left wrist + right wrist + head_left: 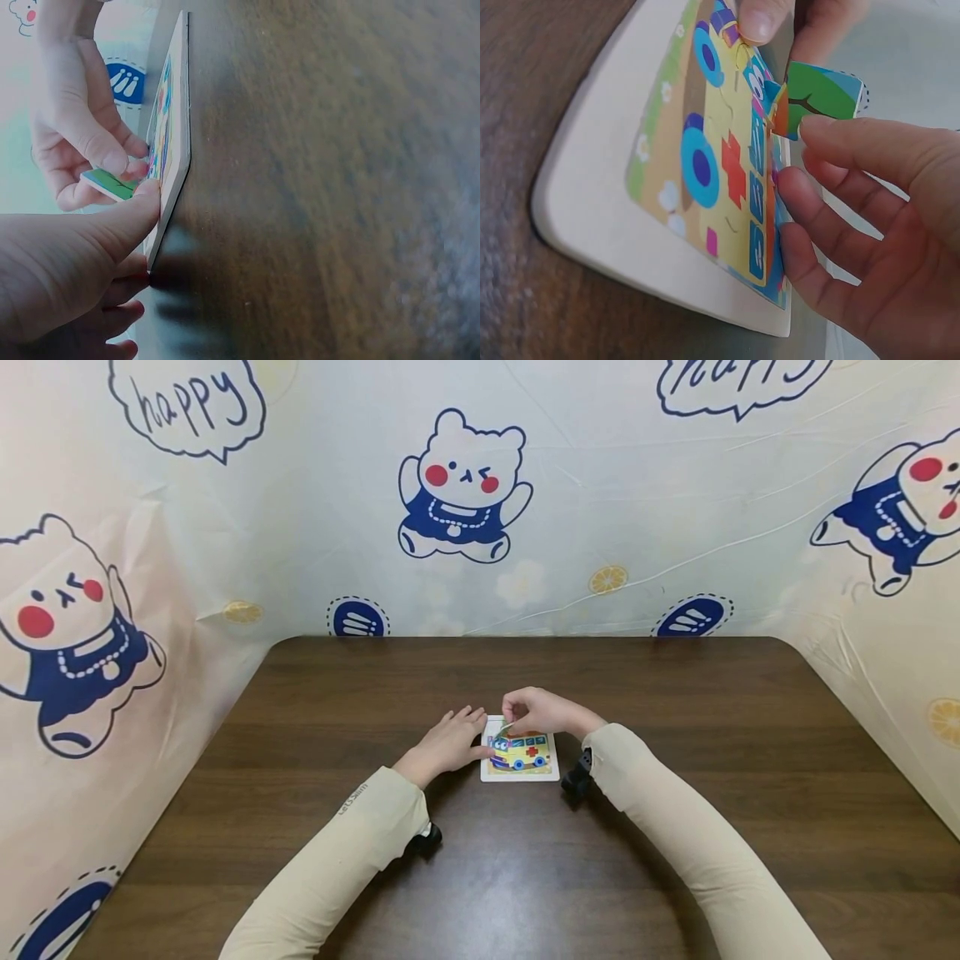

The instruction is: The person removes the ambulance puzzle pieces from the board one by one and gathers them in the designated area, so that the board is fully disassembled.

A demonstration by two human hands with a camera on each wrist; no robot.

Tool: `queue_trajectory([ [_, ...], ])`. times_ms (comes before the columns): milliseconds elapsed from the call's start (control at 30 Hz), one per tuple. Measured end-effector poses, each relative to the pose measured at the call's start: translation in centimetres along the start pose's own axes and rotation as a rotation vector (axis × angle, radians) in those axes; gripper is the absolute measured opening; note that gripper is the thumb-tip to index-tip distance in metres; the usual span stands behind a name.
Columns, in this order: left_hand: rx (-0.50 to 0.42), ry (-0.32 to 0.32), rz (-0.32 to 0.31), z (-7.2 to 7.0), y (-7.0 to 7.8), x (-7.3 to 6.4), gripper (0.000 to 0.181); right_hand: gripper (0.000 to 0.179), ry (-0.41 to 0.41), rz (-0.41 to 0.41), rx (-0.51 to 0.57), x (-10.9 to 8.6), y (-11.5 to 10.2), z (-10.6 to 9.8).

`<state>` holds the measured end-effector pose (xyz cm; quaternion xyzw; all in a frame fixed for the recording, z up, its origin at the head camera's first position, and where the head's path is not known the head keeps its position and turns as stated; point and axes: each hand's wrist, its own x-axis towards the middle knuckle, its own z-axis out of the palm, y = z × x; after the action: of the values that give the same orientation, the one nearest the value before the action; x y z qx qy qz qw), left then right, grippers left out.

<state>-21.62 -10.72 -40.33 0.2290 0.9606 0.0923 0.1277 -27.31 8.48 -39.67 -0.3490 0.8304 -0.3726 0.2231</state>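
A jigsaw board (519, 777) with a white border lies on the table, its picture a yellow ambulance with a red cross and blue wheels. My right hand (542, 712) pinches a green puzzle piece (822, 94) between thumb and fingers. This piece, marked with a dark branch line, stands tilted up over the board's back left part. Its lower end meets the picture close to the ambulance's eyes. My left hand (452, 743) rests at the board's left side, fingers extended along that edge. In the left wrist view, the left thumb (139, 214) presses on the board's face.
The brown wooden table (495, 877) stretches around the board on all sides. Behind it and at both sides hangs a pale cloth (577, 510) printed with bears. A small black wrist camera (577, 774) sits beneath the right cuff, and another (427, 841) beneath the left.
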Motion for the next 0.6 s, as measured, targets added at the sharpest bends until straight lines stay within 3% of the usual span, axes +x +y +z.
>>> queue_trajectory([
  [300, -0.003, -0.001, -0.006, -0.03, -0.04, 0.04, 0.068, 0.012, -0.005, 0.038, 0.102, -0.18, 0.27, -0.38],
  [600, -0.004, -0.002, -0.004, 0.04, 0.08, -0.08, 0.067, 0.007, 0.066, 0.069, 0.125, -0.54, 0.49, -0.20],
])
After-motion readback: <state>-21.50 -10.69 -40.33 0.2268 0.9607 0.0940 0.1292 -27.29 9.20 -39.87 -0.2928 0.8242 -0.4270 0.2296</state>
